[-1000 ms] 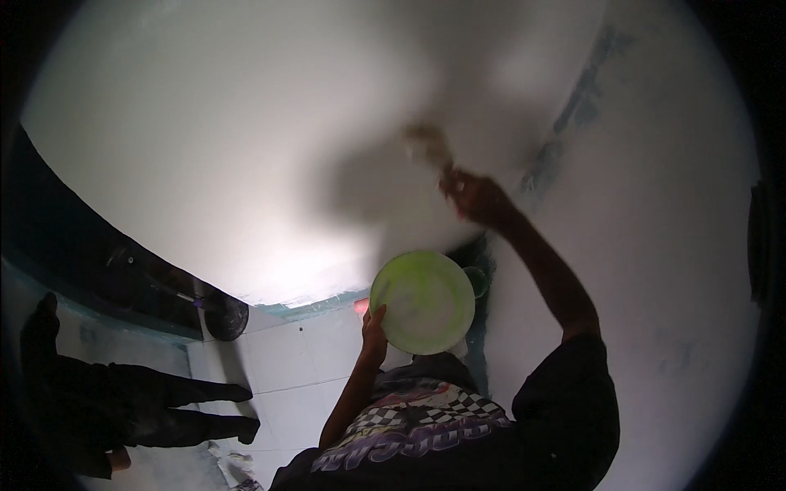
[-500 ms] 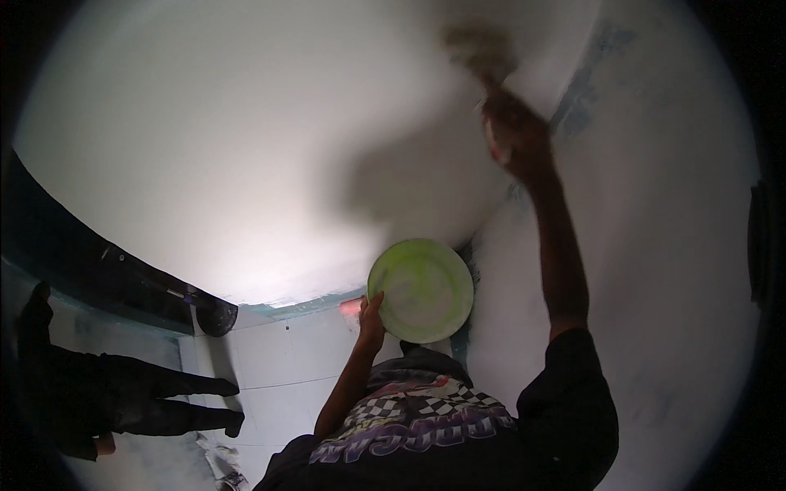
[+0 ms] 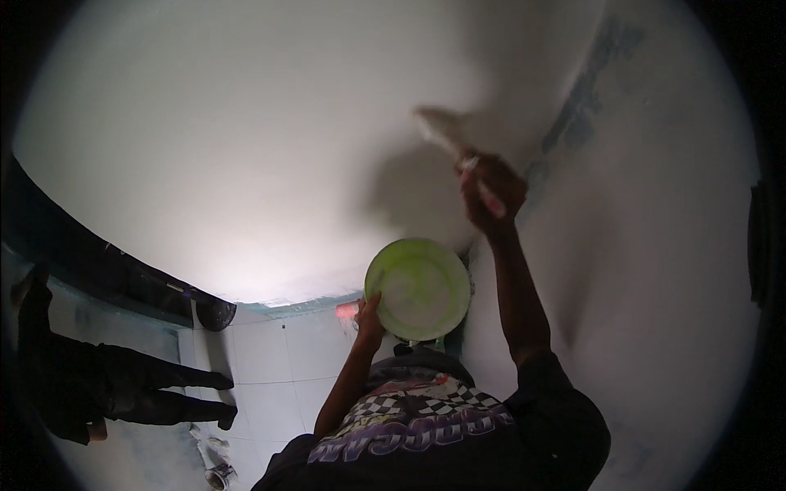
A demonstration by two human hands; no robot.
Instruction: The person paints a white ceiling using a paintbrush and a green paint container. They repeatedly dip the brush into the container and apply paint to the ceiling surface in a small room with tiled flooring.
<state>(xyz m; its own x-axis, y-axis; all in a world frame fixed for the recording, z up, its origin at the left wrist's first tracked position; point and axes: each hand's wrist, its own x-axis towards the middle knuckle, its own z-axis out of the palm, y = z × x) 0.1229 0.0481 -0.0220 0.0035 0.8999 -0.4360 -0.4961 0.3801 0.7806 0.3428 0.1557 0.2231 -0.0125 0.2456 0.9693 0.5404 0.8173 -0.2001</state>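
Observation:
My left hand (image 3: 371,325) grips the near left rim of a round light-green plate (image 3: 419,288), with the thumb over its edge. Whitish smears cover the plate's middle. Up and to the right, my right hand (image 3: 495,192) is closed around the handle of a flat paintbrush (image 3: 440,128). The pale brush head points up and left in front of the white wall (image 3: 246,164) and is somewhat blurred; I cannot tell whether it touches the wall.
A second wall (image 3: 655,245) meets the white one at my right, with blue-grey patches (image 3: 577,102) along the corner. A reddish container (image 3: 348,311) stands on the tiled floor (image 3: 270,352). Another person (image 3: 123,380) in dark clothes is at the left, near a dark doorway or panel (image 3: 147,282).
My right hand has moved down and left with the paintbrush, and its head has swung further left. The left hand and plate have stayed almost in place.

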